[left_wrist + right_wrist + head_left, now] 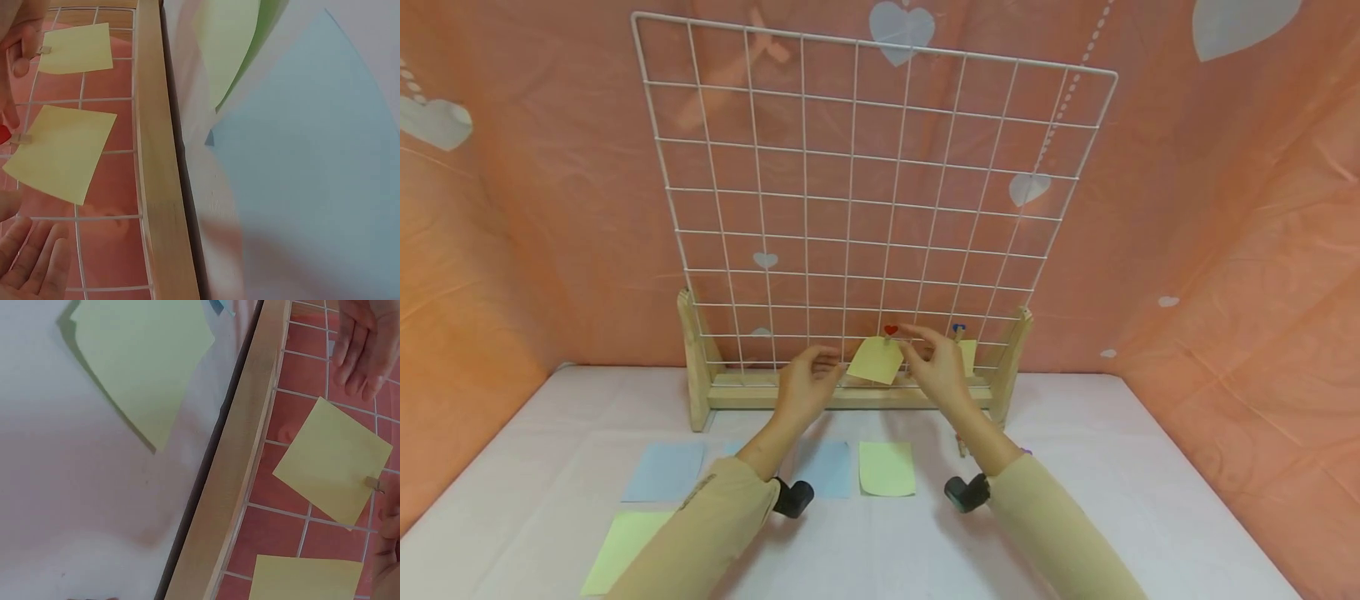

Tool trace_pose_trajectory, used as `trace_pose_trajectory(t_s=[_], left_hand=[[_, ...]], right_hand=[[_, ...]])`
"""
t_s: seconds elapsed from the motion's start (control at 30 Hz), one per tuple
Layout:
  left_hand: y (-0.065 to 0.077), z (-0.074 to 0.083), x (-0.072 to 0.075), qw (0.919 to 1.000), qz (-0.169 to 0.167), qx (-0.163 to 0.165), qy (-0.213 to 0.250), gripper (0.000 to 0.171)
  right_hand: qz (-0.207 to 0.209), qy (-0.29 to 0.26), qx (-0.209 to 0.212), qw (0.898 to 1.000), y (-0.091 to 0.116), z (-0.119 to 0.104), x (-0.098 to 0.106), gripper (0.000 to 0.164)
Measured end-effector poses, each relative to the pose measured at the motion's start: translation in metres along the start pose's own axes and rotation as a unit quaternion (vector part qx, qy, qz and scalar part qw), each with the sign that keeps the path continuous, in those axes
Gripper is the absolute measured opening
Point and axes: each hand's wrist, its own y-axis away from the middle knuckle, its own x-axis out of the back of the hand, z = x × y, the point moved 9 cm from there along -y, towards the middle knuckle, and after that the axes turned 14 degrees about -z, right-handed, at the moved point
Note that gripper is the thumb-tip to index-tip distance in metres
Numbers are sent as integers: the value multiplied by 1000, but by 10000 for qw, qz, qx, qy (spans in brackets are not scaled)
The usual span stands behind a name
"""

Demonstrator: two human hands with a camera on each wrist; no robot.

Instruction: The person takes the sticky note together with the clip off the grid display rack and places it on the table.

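A yellow sticky note (876, 360) hangs tilted on the white wire grid (850, 200), held by a small wooden clothespin (374, 483) with a red heart (891, 330). Just left of this note is my left hand (808, 383), its fingers loosely bent with nothing held. On the other side, my right hand (938, 367) has its thumb and forefinger parted beside the clothespin; whether a fingertip touches it is unclear. Farther right, a second yellow note (968, 357) hangs from a clothespin with a blue top (958, 328), partly hidden behind the right hand.
The grid stands in a wooden base (850, 397) at the table's back. In front lie blue notes (664, 472), a green-yellow note (887, 468) and another (625, 546) at the left, partly under the sleeve. Another clothespin (961, 446) lies by the right forearm.
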Motion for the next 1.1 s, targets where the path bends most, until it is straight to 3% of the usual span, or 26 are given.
trace_pose_trajectory(t_s=[0.3,0.53,0.77,1.1], left_hand=[[-7,6,-14,9995,-91,-310,35,28],[-11,5,-22,9996,-127,-238,18,29],[-14,8,-28,9990,-158,-216,-347,27],[-15,12,-26,9980,163,-202,-580,16]], right_hand=[[-173,352,74,9992,-12,-8,-9,36],[-203,619,137,9978,-17,-12,-12,36],[-169,799,131,9966,-19,-12,-12,28],[124,1469,469,9880,-16,-20,-10,19]])
